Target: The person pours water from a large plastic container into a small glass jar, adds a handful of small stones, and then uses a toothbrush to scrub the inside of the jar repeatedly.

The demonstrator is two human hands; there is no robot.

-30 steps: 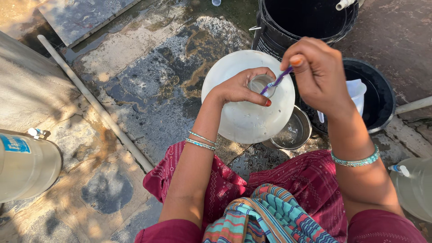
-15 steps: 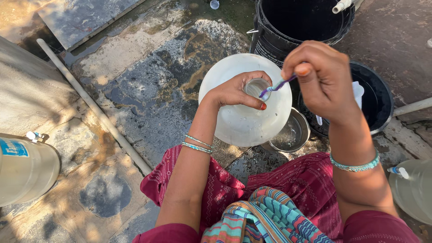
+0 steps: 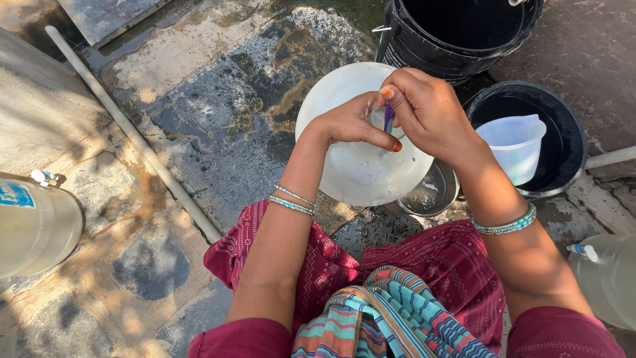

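My left hand (image 3: 351,124) grips a small clear glass (image 3: 379,120), mostly hidden behind my fingers, above a round white basin (image 3: 351,166) on the wet ground. My right hand (image 3: 427,109) is closed on a thin purple brush handle (image 3: 388,117) that points down into the glass. Both wrists carry turquoise bangles. The two hands touch over the basin's upper right part.
A steel bowl (image 3: 427,193) sits by the basin's right edge. A big black bucket (image 3: 457,30) stands behind; a black tub (image 3: 553,142) at right holds a white plastic jug (image 3: 513,144). Large water jars lie at far left (image 3: 33,225) and far right (image 3: 609,278). A grey pipe (image 3: 132,132) runs diagonally.
My right hand has swung left and down, turning the purple handle from slanted to nearly upright in the glass. The left hand keeps its hold.
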